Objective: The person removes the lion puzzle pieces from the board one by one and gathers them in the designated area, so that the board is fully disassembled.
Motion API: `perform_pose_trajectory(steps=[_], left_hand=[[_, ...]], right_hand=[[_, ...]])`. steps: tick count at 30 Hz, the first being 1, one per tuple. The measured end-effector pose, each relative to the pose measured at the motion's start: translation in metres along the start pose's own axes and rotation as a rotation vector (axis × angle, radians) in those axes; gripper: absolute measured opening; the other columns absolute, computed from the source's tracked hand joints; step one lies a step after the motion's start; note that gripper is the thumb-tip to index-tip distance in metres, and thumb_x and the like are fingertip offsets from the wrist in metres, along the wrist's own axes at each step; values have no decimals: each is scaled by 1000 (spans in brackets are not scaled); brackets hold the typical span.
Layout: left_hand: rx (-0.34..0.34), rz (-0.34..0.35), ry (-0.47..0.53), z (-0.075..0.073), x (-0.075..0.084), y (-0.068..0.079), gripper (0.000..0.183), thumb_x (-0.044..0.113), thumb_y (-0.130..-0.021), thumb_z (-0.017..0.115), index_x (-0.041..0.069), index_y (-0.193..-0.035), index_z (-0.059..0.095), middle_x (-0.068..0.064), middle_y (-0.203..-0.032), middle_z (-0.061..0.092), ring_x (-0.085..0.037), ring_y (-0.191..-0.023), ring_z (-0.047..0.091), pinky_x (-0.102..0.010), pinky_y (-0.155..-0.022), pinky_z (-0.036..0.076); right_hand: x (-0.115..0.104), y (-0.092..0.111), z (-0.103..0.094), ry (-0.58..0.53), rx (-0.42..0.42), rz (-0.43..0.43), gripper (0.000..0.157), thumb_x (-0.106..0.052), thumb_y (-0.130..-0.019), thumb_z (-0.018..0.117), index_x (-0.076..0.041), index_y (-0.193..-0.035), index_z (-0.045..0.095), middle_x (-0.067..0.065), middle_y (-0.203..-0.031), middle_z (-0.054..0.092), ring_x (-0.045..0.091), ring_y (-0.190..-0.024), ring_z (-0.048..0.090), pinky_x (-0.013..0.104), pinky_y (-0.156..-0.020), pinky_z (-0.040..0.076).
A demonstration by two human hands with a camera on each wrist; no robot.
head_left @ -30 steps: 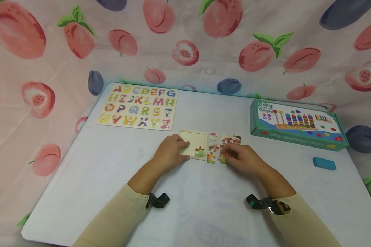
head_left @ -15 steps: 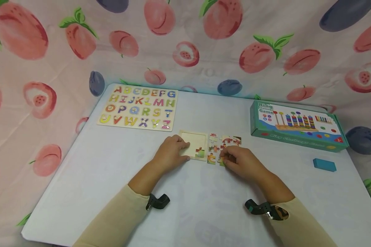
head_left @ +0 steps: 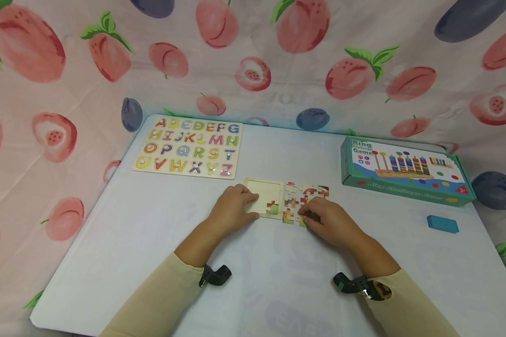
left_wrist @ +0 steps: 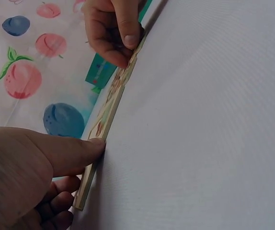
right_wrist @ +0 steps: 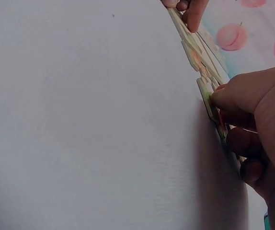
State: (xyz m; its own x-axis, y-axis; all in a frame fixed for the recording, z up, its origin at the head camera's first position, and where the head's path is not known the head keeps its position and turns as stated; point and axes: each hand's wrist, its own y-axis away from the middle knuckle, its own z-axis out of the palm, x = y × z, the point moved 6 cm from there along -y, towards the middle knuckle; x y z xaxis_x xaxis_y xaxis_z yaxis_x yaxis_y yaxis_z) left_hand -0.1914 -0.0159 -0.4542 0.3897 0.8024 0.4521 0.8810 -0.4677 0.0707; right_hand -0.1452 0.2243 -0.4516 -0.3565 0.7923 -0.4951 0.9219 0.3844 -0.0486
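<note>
A small square wooden puzzle tray (head_left: 265, 189) lies mid-table, with one picture piece (head_left: 272, 208) in its lower right corner. My left hand (head_left: 233, 208) holds the tray by its left side; in the left wrist view the thumb (left_wrist: 95, 146) lies along the near edge. Right of the tray, several loose jigsaw pieces (head_left: 292, 202) lie in rough rows. My right hand (head_left: 335, 222) is over the right-hand ones, fingers curled, pinching a green-edged puzzle piece (right_wrist: 205, 96) at the near side. The hand hides part of that piece and some others.
An alphabet board (head_left: 185, 146) with colourful letters lies at the back left. At the back right stands a green Ring Challenge Game box (head_left: 406, 171), with a blue block (head_left: 442, 224) in front. A fruit-print cloth (head_left: 295, 84) hangs behind the white table (head_left: 152, 243).
My right hand has shifted slightly left and toward me over the loose pieces, then stayed nearly still. The left hand and tray have kept their place.
</note>
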Motion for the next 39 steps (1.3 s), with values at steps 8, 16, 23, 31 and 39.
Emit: perform_pose_trajectory(steps=[8, 16, 23, 31, 39], left_hand=[[13, 5, 5, -1, -1, 0, 51, 25, -90, 89, 9, -136, 74, -9, -127, 64, -27, -116, 58, -40, -100, 49], [30, 17, 5, -3, 1, 1, 49, 25, -89, 90, 10, -133, 76, -7, -121, 65, -25, -113, 57, -39, -99, 49], [24, 62, 6, 0, 8, -2, 51, 28, -89, 90, 10, -134, 76, -5, -121, 64, -24, -113, 56, -39, -100, 48], [20, 101, -5, 3, 16, -8, 52, 31, -89, 90, 13, -135, 75, -4, -125, 65, -24, -117, 56, -39, -102, 48], [44, 187, -22, 10, 19, -12, 49, 34, -86, 91, 15, -129, 78, -4, -121, 64, -25, -116, 57, -40, -102, 47]], right_hand=[[-2, 0, -5, -12, 35, -4, 13, -8, -96, 78, -15, -108, 77, -5, -103, 69, 14, -88, 57, 36, -79, 54], [1, -5, -11, -69, 43, -11, 16, -9, -96, 79, -12, -112, 77, -2, -104, 69, 16, -88, 56, 35, -77, 52], [-5, -22, -10, -141, 3, -69, 19, -6, -98, 76, -11, -116, 77, -3, -107, 70, 15, -91, 58, 34, -80, 52], [-21, -44, 1, -148, -39, -81, 18, -9, -99, 73, -11, -117, 77, -2, -106, 70, 18, -95, 62, 39, -84, 54], [-31, -59, 11, -137, -100, -109, 23, -8, -95, 74, -11, -118, 76, 0, -108, 71, 19, -97, 65, 44, -104, 51]])
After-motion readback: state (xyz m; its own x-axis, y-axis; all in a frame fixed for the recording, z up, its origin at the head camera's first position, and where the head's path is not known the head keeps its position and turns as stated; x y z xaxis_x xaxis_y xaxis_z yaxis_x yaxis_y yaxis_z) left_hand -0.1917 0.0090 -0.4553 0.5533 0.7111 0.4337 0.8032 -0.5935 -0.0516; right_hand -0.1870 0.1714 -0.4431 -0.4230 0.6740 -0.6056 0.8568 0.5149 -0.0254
